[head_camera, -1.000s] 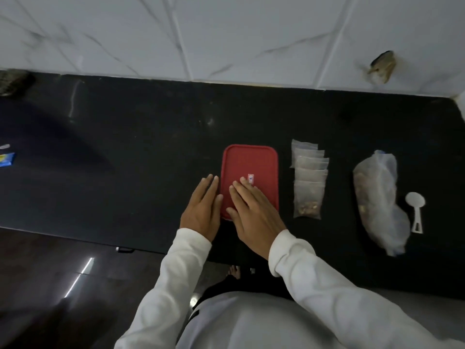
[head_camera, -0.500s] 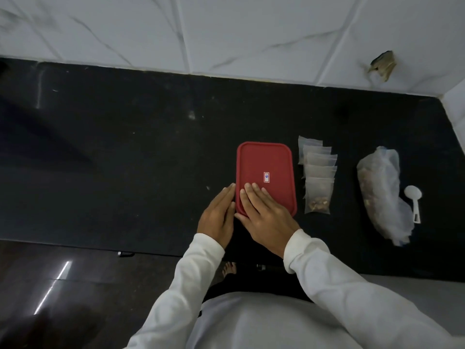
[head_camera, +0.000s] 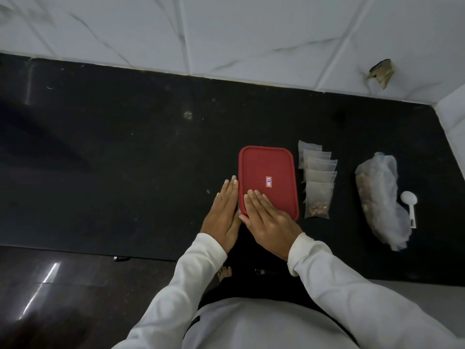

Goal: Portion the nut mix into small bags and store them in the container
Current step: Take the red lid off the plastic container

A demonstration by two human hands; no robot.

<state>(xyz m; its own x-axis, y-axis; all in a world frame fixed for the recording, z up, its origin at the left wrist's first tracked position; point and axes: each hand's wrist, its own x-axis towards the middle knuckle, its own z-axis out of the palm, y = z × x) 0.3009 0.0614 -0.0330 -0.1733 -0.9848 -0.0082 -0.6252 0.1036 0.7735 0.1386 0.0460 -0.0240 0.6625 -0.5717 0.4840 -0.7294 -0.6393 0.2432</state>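
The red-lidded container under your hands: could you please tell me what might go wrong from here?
The right hand lies flat on the near corner of the red lid, the left hand beside it; with no grip, it may skid when pushed or pried. The small bags overlap close beside it, so a swung lid could scatter them. The large nut bag lies on its side and might spill.

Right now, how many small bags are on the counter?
5 small bags, overlapping in one column between the red lid and the big nut bag; the nearest one holds nuts. Overlaps may hide more.
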